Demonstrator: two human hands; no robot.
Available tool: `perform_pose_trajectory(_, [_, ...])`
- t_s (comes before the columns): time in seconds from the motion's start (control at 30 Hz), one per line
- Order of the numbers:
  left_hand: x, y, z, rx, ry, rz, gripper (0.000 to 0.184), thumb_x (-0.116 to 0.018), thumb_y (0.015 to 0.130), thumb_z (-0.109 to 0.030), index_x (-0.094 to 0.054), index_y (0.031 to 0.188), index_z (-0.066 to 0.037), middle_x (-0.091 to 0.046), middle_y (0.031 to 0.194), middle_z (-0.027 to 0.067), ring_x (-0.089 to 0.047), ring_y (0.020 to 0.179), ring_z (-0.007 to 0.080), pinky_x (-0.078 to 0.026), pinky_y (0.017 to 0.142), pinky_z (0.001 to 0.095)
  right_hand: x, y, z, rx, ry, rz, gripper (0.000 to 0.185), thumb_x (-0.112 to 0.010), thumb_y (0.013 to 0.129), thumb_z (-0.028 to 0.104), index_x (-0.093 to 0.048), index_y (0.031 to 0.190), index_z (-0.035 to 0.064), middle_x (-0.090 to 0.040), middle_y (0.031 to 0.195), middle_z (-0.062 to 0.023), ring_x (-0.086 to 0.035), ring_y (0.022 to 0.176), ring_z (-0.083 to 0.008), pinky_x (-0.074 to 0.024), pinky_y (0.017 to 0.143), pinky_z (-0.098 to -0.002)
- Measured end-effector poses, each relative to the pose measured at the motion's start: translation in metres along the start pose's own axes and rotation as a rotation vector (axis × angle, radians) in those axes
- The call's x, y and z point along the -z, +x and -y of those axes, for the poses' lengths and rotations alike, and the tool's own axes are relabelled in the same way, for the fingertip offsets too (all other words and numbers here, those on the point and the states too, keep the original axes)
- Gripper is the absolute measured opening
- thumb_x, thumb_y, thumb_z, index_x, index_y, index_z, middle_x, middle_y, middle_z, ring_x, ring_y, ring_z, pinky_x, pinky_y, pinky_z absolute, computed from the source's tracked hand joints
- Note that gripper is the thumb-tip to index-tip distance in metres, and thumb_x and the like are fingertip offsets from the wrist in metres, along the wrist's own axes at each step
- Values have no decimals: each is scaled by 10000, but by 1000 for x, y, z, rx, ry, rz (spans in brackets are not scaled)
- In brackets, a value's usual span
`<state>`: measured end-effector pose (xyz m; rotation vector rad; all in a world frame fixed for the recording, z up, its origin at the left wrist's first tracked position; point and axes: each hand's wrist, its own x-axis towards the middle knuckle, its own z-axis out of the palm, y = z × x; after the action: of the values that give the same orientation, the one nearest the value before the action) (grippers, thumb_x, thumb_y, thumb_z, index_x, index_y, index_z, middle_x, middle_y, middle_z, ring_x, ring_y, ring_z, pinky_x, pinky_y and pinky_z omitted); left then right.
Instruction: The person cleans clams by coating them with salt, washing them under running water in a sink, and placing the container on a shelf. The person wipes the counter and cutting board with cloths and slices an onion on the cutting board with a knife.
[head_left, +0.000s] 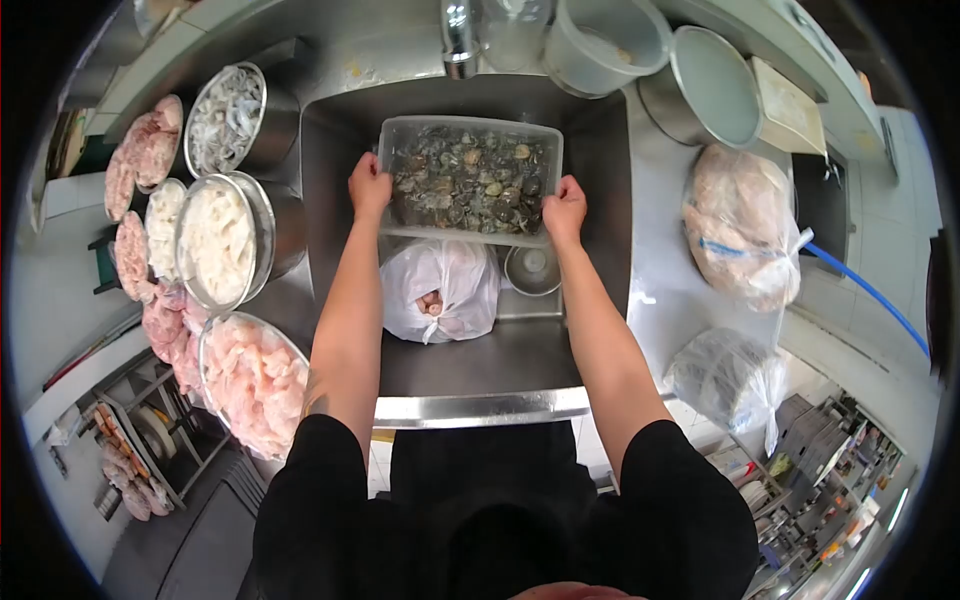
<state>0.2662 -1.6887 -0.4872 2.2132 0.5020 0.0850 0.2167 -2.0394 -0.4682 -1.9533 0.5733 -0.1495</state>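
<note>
My left hand [370, 187] is closed on the left edge of a translucent plastic tub [460, 237]. My right hand [565, 212] grips its right edge, lower down. Small dark shellfish [470, 175], possibly clams, lie in what looks like water inside the tub. It is over the rear half of a steel sink [470, 370]. Nearer to me, a tied white plastic bag [440, 290] rests in the sink, its contents mostly hidden. Beside the bag is a round metal drain basket or bowl [533, 270], partly covered by the tub.
Left of the sink stand bowls of pale meat pieces [250, 375], white strips [215, 240] and grey seafood [226, 118]. A faucet [459, 40] hangs at the back. On the right are a plastic bucket [610, 45], a metal pot [712, 85] and bagged meat [745, 225].
</note>
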Motion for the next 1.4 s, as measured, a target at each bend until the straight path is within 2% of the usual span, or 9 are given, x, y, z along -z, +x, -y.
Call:
perform_pose_trajectory(0.37, [174,-121,-135,-47,-47,371,152,-619,641,1,-525,746,-56,-559,697,25,-496,661,161,-407,611,323,161,-165,109,158,-76,-130,193,-583,688,25,-393,718,40,-428,619,-121,-454,603,-294,-383,587,-400])
perform_pose_trajectory(0.53, [209,-194,-178,50,-431,700,198,-597,702,72,-539,805,-87,-566,783,-18,-497,712,85,-406,633,269,240,-253,117,-12,77,-59,217,-641,699,64,-429,733,33,-410,637,-70,-433,636,-201,-380,591,-353])
perform_pose_trajectory(0.77, [210,-333,-260,128,-620,891,191,-596,766,77,-508,795,-90,-568,873,17,-555,796,140,-482,729,297,344,-384,69,-230,547,-152,112,-643,737,-12,-565,791,47,-502,711,21,-482,678,-91,-394,602,-258])
perform_pose_trajectory(0.97, [140,-448,-290,207,-551,1156,228,-603,789,41,-466,880,-116,-569,910,34,-568,868,167,-495,790,323,437,-505,-7,-338,544,-349,130,-640,765,-37,-562,826,47,-523,737,29,-482,686,-62,-388,601,-241])
perform_pose_trajectory(1.03, [99,-486,-284,173,-507,1255,236,-625,833,-43,-523,1036,-107,-606,1001,57,-595,955,202,-501,853,361,470,-543,-31,-297,558,-418,129,-643,770,-26,-561,840,45,-525,742,30,-484,693,-67,-387,605,-243])
perform_pose_trajectory(1.1, [61,-545,-301,254,-382,1143,380,-639,876,-139,-547,1242,-97,-625,1134,95,-600,1087,251,-492,926,390,495,-577,-59,-342,637,-522,126,-644,772,-20,-563,843,46,-528,745,32,-480,688,-67,-380,602,-239])
perform_pose_trajectory(1.13, [43,-574,-307,203,-353,1305,534,-648,917,-233,-483,1397,-67,-616,1239,128,-587,1174,291,-474,999,410,509,-596,-82,-329,595,-555,130,-645,767,-19,-560,837,49,-531,750,32,-476,692,-64,-384,608,-236])
perform_pose_trajectory(1.27, [-65,-660,-294,496,-191,1668,512,-612,968,-330,-508,1345,1,-598,1310,157,-605,1163,301,-473,1028,450,552,-658,-182,-408,511,-735,152,-655,747,-17,-541,814,59,-505,739,40,-456,688,-60,-397,621,-238])
perform_pose_trajectory(1.4, [-197,-732,-230,410,34,1768,468,-607,964,-265,-516,1344,-7,-595,1322,149,-584,1194,296,-452,1047,431,574,-695,-275,-421,619,-903,170,-629,748,-60,-538,830,57,-506,753,40,-454,696,-59,-398,627,-236])
